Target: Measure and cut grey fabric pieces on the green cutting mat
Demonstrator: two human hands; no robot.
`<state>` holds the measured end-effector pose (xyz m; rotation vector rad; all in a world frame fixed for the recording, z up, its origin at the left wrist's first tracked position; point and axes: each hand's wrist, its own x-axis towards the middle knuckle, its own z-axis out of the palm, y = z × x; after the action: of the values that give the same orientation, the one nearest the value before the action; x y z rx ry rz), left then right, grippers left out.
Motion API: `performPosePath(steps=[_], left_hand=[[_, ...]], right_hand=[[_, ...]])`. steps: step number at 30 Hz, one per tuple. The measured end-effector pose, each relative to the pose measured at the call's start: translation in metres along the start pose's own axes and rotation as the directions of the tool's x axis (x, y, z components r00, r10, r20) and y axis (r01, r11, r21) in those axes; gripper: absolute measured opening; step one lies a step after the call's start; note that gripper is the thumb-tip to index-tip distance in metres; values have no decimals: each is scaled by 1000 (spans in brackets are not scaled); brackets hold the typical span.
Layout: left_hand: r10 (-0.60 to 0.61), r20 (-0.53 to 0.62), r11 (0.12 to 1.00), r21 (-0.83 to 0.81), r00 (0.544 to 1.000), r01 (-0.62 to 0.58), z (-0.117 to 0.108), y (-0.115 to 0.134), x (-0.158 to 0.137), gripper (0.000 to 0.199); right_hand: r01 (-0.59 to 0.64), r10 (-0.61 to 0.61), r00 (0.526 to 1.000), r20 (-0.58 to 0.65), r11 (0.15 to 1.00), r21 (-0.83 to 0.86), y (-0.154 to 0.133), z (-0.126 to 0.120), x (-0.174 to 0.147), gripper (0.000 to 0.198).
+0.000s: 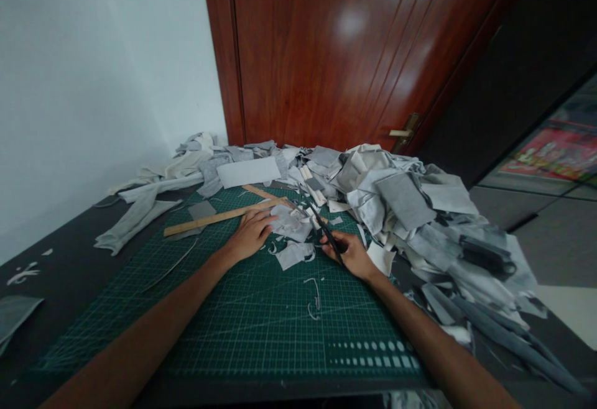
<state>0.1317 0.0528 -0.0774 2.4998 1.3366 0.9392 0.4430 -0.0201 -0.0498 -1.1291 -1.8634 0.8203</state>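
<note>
My left hand [253, 233] lies on the green cutting mat [261, 322], fingers stretched out. It rests against a wooden ruler [209, 219], with its fingertips near a crumpled grey cloth scrap [293, 225]. Held in my right hand [351, 253] is a long, thin black tool [330, 235]; its exact kind is unclear. The tool slants away from me, its far end over small scraps to the right of the grey piece. Between my hands sits another grey scrap [295, 255]. Loose thread [316, 300] curls on the mat nearer to me.
Heaped cloth pieces [405, 197] line the back and right of the dark table [69, 235]. A white rectangular piece [249, 172] lies on the back pile, and a sleeve-like cloth [135, 219] at left. Behind stand a wooden door [317, 55] and a white wall [102, 55].
</note>
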Motion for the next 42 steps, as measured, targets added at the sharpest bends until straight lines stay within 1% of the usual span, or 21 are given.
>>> performPosePath(steps=[4,6,7,9,11,12,14,15,17,21,23,26,28,31,34,36,42], left_hand=[[-15,-69,988,-155,997,4,-4,1,5,32],[-70,-115,956,-293,991,33,-9,5,7,31],[-120,-146,923,-382,982,56,-11,8,8,32],[-244,-194,823,-559,950,97,-14,12,9,37],[-342,-220,721,-685,914,105,-16,15,10,40],[-374,-231,685,-722,898,100,-16,16,11,41],[-417,-255,643,-761,872,86,-16,18,11,40],[-432,-265,631,-772,862,78,-16,20,11,40],[-449,-275,608,-791,850,65,-17,25,11,38],[-460,-272,543,-839,845,26,-22,39,10,37],[-466,-239,480,-877,852,16,-25,46,9,41],[-481,-150,340,-940,864,26,-28,55,8,52],[-476,-87,256,-966,875,43,-29,58,7,58],[-444,-18,177,-982,896,68,-28,62,5,57],[-421,10,133,-988,907,73,-25,65,3,50],[-425,16,114,-991,905,71,-23,67,1,47],[-447,33,98,-992,894,86,-25,75,0,40]], right_hand=[[27,-26,999,20,999,-38,2,4,-1,26],[37,-36,999,9,996,-80,3,6,-2,23],[39,-40,999,-5,992,-120,4,5,-2,22],[35,-47,998,-42,970,-239,6,3,-2,19],[23,-59,995,-81,924,-381,8,-2,-2,17],[24,-74,993,-96,895,-445,10,-4,-2,17],[37,-109,988,-107,850,-525,13,-8,0,19],[46,-122,987,-105,841,-539,14,-9,0,20],[55,-119,989,-88,847,-529,16,-10,2,22],[65,-100,994,-45,868,-492,15,-9,2,24],[81,-108,994,-27,870,-487,13,-7,1,25],[118,-132,991,6,860,-496,11,-4,-1,28],[154,-160,987,32,839,-521,11,-1,-3,30],[202,-199,978,67,803,-560,11,3,-4,31],[216,-203,975,86,798,-563,10,5,-4,30],[206,-189,978,89,809,-551,9,5,-4,29],[161,-152,986,63,811,-562,9,2,-4,32]])
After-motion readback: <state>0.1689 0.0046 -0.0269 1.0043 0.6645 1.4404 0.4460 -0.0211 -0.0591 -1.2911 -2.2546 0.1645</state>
